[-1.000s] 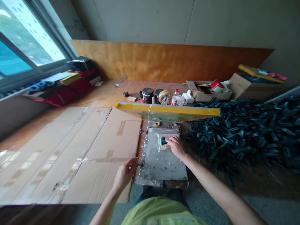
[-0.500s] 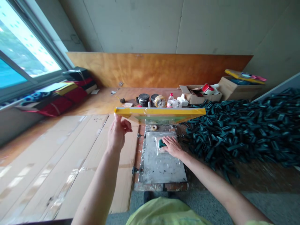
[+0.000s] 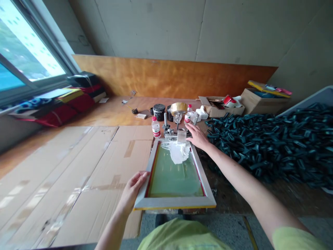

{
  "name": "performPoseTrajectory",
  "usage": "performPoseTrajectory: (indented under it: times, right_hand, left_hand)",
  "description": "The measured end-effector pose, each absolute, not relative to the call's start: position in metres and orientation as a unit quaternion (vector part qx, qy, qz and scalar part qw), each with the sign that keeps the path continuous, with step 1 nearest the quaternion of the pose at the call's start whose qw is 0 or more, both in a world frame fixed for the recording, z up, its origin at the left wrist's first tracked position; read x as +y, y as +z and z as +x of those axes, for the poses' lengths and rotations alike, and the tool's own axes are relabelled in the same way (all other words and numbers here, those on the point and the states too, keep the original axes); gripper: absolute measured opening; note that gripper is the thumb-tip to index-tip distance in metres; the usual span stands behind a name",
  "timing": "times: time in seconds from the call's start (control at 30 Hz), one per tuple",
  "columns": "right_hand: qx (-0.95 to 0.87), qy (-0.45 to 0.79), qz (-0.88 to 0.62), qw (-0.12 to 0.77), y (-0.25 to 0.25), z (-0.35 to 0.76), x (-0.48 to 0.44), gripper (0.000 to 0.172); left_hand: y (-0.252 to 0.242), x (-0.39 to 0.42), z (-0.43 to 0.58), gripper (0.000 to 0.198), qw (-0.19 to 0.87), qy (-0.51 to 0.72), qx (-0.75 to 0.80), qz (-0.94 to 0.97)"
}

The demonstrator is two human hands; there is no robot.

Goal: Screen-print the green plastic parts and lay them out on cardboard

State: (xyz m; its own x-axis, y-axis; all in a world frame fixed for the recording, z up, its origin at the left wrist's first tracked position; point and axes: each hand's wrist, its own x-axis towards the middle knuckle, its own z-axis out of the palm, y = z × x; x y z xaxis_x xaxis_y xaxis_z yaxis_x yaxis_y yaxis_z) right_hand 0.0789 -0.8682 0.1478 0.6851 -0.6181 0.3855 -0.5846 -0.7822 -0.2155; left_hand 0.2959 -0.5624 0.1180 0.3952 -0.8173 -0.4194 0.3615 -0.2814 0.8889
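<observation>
A screen printing frame (image 3: 208,199) with a silver border and green mesh lies lowered in front of me. White ink (image 3: 179,154) is smeared over the far part of its mesh. My left hand (image 3: 134,187) grips the frame's left side, thumb on top. At the far end, a pale flat squeegee (image 3: 181,135) stands upright in the ink. My right hand (image 3: 198,137) is beside it with fingers stretched and apart; whether a fingertip touches it I cannot tell. The plate and the small dark green part under the frame are hidden.
Dark green plastic parts (image 3: 260,146) are heaped on the right. Flattened cardboard (image 3: 99,173) covers the left of the table. Behind the frame stand a red-capped bottle (image 3: 156,128), a black tub (image 3: 159,112), a tape roll (image 3: 178,107) and an open carton (image 3: 223,110).
The raised frame has swung down flat, with my left hand moving down and nearer on its side. My right hand has left the small green part and moved forward to the squeegee.
</observation>
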Motion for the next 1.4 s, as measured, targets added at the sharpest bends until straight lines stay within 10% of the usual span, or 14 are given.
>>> performPoseTrajectory:
  times: [0.33,0.67,1.4]
  right_hand:
    - [0.345,0.061,-0.937,-0.004,0.162,0.121,-0.868,0.029]
    - [0.222,-0.011,-0.974,-0.037,0.151,0.116,-0.86,0.012]
    - [0.403,0.074,-0.912,-0.021,0.154,0.119,-0.849,0.03]
  left_hand:
    - [0.107,-0.562,0.288,0.054,0.578,-0.497,-0.188,0.619]
    - [0.107,-0.562,0.286,0.05,0.599,-0.493,-0.173,0.607]
    - [0.107,-0.562,0.284,0.052,0.606,-0.468,-0.184,0.616]
